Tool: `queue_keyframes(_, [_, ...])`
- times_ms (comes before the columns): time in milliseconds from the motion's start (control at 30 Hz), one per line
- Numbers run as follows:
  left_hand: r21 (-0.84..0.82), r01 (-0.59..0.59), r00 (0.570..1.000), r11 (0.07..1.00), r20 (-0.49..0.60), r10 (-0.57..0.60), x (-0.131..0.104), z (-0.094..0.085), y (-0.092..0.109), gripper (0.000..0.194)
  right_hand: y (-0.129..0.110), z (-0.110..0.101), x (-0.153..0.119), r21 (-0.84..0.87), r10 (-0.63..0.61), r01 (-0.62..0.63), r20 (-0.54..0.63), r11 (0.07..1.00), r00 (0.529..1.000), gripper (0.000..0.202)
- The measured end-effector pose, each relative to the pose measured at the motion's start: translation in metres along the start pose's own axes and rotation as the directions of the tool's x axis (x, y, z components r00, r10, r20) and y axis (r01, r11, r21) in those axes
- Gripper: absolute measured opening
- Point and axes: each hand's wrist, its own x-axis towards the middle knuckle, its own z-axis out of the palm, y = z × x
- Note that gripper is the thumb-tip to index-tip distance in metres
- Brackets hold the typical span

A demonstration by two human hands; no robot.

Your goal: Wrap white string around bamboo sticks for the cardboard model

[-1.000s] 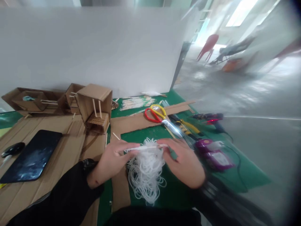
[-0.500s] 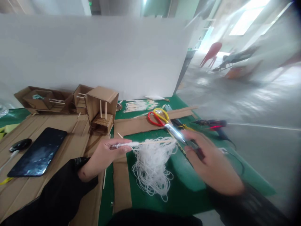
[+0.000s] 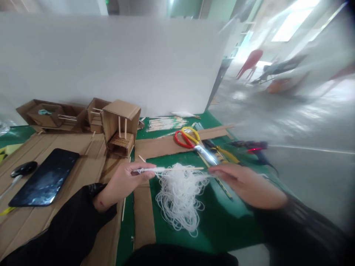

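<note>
Between its thumb and fingers my left hand [image 3: 133, 181] pinches a thin wooden stick [image 3: 185, 169], whose left part is wrapped in white string. The bare end of the stick points right, over a loose tangled heap of white string [image 3: 180, 199]. My right hand [image 3: 244, 181] is blurred, just right of the stick's tip, with its fingers pressed together; what they hold, if anything, is too blurred to tell. Scissors [image 3: 191, 142] with red and yellow handles lie behind the heap, blades toward my right hand.
Cardboard boxes [image 3: 120, 127] with sticks inside stand at the back left. A phone [image 3: 46, 177] lies on cardboard at left. Several sticks [image 3: 166, 123] lie behind the scissors. Yellow-handled pliers [image 3: 227, 154] and a dark tool [image 3: 257, 147] are at right.
My right hand has moved left and slightly up toward the stick's tip, and the dark tool seen by its fingers earlier is no longer there. My left hand stays almost still.
</note>
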Motion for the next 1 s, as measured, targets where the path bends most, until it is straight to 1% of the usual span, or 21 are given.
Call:
queue_keyframes(67, [0.013, 0.005, 1.000, 1.000, 0.004, -0.006, -0.001, 0.002, 0.001, 0.028, 0.003, -0.003, -0.005, -0.074, 0.024, -0.033, -0.127, 0.997, 0.992, 0.031])
queue_keyframes(100, [0.022, 0.014, 1.000, 1.000, 0.014, -0.014, -0.002, 0.003, 0.001, 0.028, -0.001, -0.003, -0.006, -0.083, 0.029, -0.046, -0.198, 0.995, 0.980, 0.032])
queue_keyframes(133, [0.031, 0.024, 0.999, 0.999, 0.027, -0.024, -0.003, 0.005, 0.002, 0.028, -0.009, -0.003, -0.007, -0.071, 0.025, -0.044, -0.242, 0.996, 0.970, 0.033])
queue_keyframes(167, [0.039, 0.032, 0.999, 0.999, 0.039, -0.034, -0.004, 0.007, 0.003, 0.028, -0.019, -0.002, -0.006, -0.052, -0.020, 0.006, -0.289, 0.999, 0.957, 0.033])
queue_keyframes(200, [0.048, 0.036, 0.998, 0.998, 0.048, -0.038, -0.006, 0.008, 0.004, 0.028, -0.031, 0.001, -0.004, -0.040, -0.072, 0.064, -0.278, 0.997, 0.958, 0.032])
queue_keyframes(233, [0.056, 0.035, 0.998, 0.998, 0.052, -0.038, -0.007, 0.009, 0.005, 0.027, -0.042, 0.005, -0.001, -0.053, -0.152, 0.143, -0.237, 0.988, 0.960, 0.031])
queue_keyframes(267, [0.063, 0.030, 0.998, 0.998, 0.052, -0.033, -0.008, 0.010, 0.006, 0.026, -0.053, 0.010, 0.003, -0.084, -0.228, 0.215, -0.214, 0.973, 0.950, 0.029])
queue_keyframes(333, [0.060, 0.010, 0.999, 0.998, 0.042, -0.013, -0.010, 0.011, 0.007, 0.024, -0.069, 0.022, 0.012, -0.131, -0.313, 0.292, -0.190, 0.948, 0.931, 0.020])
queue_keyframes(367, [0.040, 0.003, 0.999, 0.999, 0.032, -0.005, -0.010, 0.012, 0.007, 0.025, -0.073, 0.028, 0.016, -0.129, -0.334, 0.312, -0.207, 0.941, 0.920, 0.017])
queue_keyframes(433, [-0.057, 0.006, 1.000, 0.998, 0.017, -0.005, -0.011, 0.012, 0.006, 0.036, -0.075, 0.037, 0.024, -0.099, -0.339, 0.324, -0.245, 0.941, 0.908, 0.019])
queue_keyframes(533, [-0.299, 0.023, 1.000, 0.954, 0.020, -0.018, -0.009, 0.013, 0.001, 0.066, -0.067, 0.042, 0.032, 0.012, -0.302, 0.317, -0.271, 0.948, 0.914, 0.019])
queue_keyframes(567, [-0.361, 0.025, 0.999, 0.932, 0.031, -0.015, -0.009, 0.014, -0.001, 0.069, -0.063, 0.042, 0.033, 0.068, -0.285, 0.313, -0.269, 0.947, 0.920, 0.019])
queue_keyframes(600, [-0.399, 0.019, 0.999, 0.917, 0.036, -0.005, -0.008, 0.015, -0.003, 0.065, -0.059, 0.042, 0.034, 0.130, -0.269, 0.311, -0.267, 0.942, 0.925, 0.019])
queue_keyframes(633, [-0.408, 0.010, 0.999, 0.913, 0.044, 0.008, -0.007, 0.015, -0.005, 0.056, -0.056, 0.041, 0.035, 0.189, -0.254, 0.308, -0.266, 0.932, 0.930, 0.020])
queue_keyframes(700, [-0.345, -0.018, 0.998, 0.938, 0.044, 0.036, -0.007, 0.018, -0.008, 0.035, -0.050, 0.040, 0.035, 0.283, -0.228, 0.295, -0.246, 0.913, 0.942, 0.022])
queue_keyframes(733, [-0.291, -0.035, 0.998, 0.956, 0.035, 0.047, -0.006, 0.019, -0.010, 0.033, -0.047, 0.040, 0.034, 0.314, -0.210, 0.276, -0.229, 0.908, 0.950, 0.024])
queue_keyframes(800, [-0.180, -0.052, 0.998, 0.982, 0.012, 0.055, -0.007, 0.022, -0.012, 0.037, -0.044, 0.040, 0.033, 0.366, -0.147, 0.209, -0.190, 0.907, 0.971, 0.024])
queue_keyframes(900, [-0.067, -0.021, 1.000, 0.998, -0.001, 0.021, -0.007, 0.026, -0.016, 0.037, -0.042, 0.040, 0.030, 0.462, -0.058, 0.109, -0.122, 0.880, 0.991, 0.022])
queue_keyframes(1000, [0.042, -0.027, 0.999, 0.999, -0.040, 0.029, -0.005, 0.028, -0.021, 0.036, -0.043, 0.040, 0.028, 0.509, -0.056, 0.099, -0.098, 0.855, 0.994, 0.023])
